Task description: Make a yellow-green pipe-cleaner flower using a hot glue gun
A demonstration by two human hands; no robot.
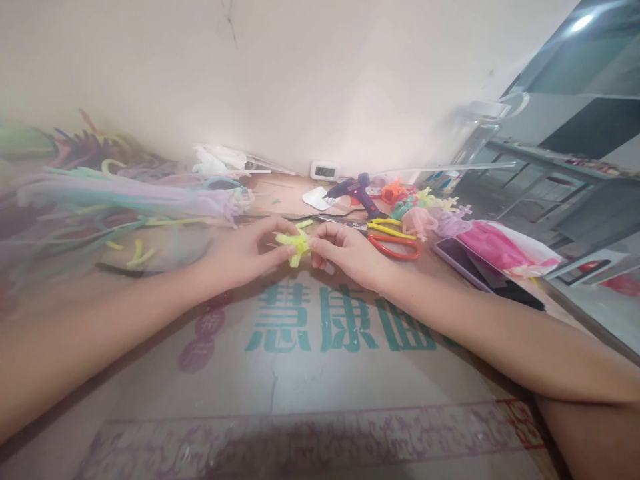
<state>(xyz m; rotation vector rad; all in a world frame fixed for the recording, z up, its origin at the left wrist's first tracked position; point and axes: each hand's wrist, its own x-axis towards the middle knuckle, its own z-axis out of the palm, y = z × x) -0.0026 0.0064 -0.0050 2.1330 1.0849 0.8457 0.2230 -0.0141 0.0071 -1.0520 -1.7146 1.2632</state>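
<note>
Between my two hands is a small yellow flower-like piece point(299, 247), apparently bent from pipe cleaner, with several short loops sticking out. My left hand point(255, 248) pinches it from the left with thumb and forefinger. From the right, my right hand point(340, 248) has its thumb and fingertips closed at the piece's edge. Just beyond my right hand lie scissors point(395, 247) with red handles and a tool with yellow handles point(393, 225). A dark blue glue gun point(359, 192) stands behind them, near a white piece point(320, 198).
Bundles of pastel pipe cleaners point(150, 193) lie at the left, with short yellow pieces point(137, 253) nearer. A white digital clock point(325, 171) stands by the wall. At the right are colourful pipe-cleaner shapes point(420, 220), a phone point(485, 270), a pink-and-white bag point(505, 247) and a clear jug point(473, 137).
</note>
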